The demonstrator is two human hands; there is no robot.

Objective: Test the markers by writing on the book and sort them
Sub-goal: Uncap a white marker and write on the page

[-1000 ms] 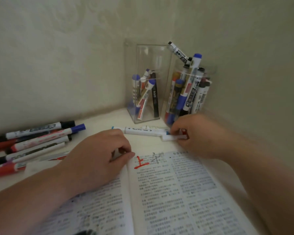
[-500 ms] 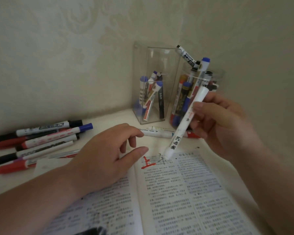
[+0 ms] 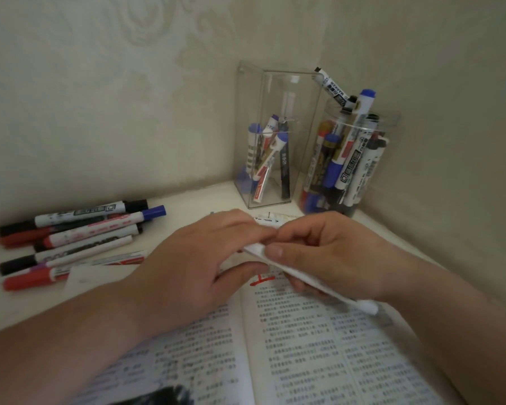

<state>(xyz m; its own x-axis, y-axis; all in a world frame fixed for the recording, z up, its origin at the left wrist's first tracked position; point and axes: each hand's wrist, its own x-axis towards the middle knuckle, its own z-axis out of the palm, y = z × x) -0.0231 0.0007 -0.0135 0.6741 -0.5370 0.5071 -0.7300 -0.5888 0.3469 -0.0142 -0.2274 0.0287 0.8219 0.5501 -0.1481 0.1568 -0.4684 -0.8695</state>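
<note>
An open printed book [image 3: 304, 340] lies in front of me, with a red test mark [image 3: 262, 280] at the top of its right page. My right hand [image 3: 339, 258] grips a white marker [image 3: 313, 283] that slants from upper left down to lower right above the book. My left hand [image 3: 199, 264] meets it, its fingertips pinching the marker's upper left end. That end is hidden between the fingers.
Several markers [image 3: 76, 238] with black, blue and red caps lie in a pile at the left. A square clear holder [image 3: 270, 141] and a round clear holder [image 3: 345, 159] stand in the corner, both with markers. Another white marker [image 3: 270, 221] lies behind my hands.
My right hand picked the white marker up from the table, held it tip-down over the page, then tilted it flat. My left hand rose off the book and took its end.
</note>
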